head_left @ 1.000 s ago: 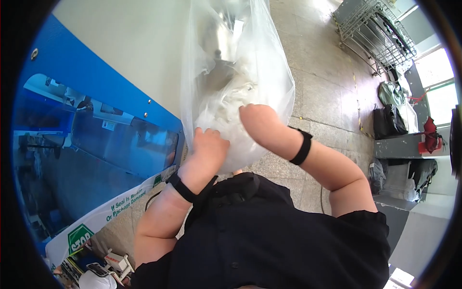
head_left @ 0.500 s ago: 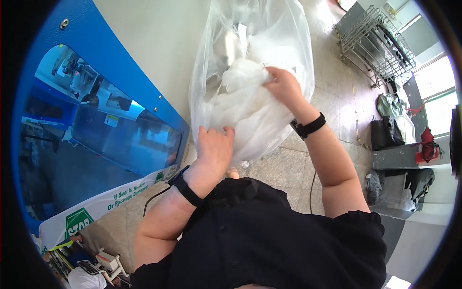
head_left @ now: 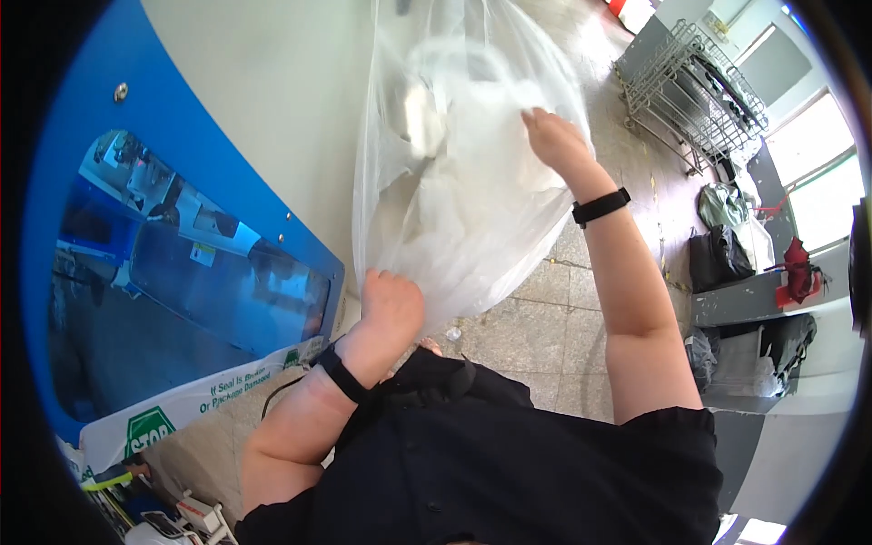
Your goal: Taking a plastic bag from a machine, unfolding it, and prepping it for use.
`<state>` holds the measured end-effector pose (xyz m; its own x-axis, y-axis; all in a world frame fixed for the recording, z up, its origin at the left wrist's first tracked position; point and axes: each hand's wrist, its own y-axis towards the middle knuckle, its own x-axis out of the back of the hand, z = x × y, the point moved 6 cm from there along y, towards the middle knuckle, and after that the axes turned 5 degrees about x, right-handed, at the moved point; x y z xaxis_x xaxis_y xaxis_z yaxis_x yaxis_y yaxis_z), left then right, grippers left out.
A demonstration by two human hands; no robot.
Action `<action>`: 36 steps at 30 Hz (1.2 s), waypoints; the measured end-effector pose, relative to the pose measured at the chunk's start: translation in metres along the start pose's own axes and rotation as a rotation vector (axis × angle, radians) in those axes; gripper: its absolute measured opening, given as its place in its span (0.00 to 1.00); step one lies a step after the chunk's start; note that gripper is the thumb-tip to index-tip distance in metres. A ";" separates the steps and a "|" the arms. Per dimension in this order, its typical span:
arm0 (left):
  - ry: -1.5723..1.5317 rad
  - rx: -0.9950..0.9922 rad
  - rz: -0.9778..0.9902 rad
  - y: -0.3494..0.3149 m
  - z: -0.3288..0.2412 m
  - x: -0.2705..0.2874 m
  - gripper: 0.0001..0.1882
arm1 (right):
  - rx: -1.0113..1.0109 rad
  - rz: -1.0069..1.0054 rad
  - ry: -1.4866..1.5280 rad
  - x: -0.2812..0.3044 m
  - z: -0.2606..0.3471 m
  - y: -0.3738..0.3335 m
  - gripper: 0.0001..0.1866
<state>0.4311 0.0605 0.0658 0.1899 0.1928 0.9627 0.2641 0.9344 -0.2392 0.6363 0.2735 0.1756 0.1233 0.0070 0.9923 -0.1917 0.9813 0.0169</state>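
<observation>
Head cam: white stuff (head_left: 486,150) is in the bag (head_left: 513,259), prob. not tied yet. L hand (head_left: 392,304) has fingers curled on bag's edge; can't tell if R hand (head_left: 559,147) grips.

Left hand (head_left: 392,304) grips near edge of clear bag (head_left: 472,232); right hand (head_left: 556,143) positioned farther forward; blue machine (head_left: 216,171) left of both.

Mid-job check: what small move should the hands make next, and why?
Probably press the right hand gently down on the white material: it looks heaped inside the bag, close to that hand, while the left hand is at the bag's near left edge, seemingly well placed to steady it.
</observation>
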 end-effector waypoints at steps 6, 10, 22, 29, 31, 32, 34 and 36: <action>-0.009 -0.015 -0.019 -0.014 -0.006 0.007 0.16 | -0.137 -0.235 1.539 0.035 -0.015 0.004 0.24; -0.157 -0.116 -0.292 -0.015 -0.005 0.030 0.23 | 0.199 -0.058 2.178 0.061 0.003 0.007 0.26; -1.486 0.233 -0.710 0.042 0.081 0.094 0.33 | 0.701 0.495 2.381 0.117 0.111 -0.058 0.29; -1.713 0.028 -0.659 -0.015 0.092 0.069 0.21 | 0.510 -0.326 1.497 0.100 0.054 -0.058 0.35; -2.738 -0.015 -0.400 -0.021 0.082 0.046 0.23 | 0.555 -0.299 1.351 0.075 0.072 -0.080 0.41; -2.731 0.124 -0.435 -0.028 0.082 0.038 0.23 | 0.573 -0.321 1.307 0.065 0.082 -0.092 0.44; -2.612 0.176 -0.441 -0.039 0.081 0.034 0.27 | 0.754 -0.404 1.028 0.060 0.105 -0.121 0.51; -2.541 0.232 -0.462 -0.053 0.084 0.031 0.28 | 0.905 -0.424 0.873 0.055 0.137 -0.138 0.55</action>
<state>0.3433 0.0421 0.1189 -0.6817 -0.2558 -0.6855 -0.1183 0.9631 -0.2417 0.5358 0.1121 0.2442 0.8500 0.1880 0.4921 -0.5182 0.4672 0.7164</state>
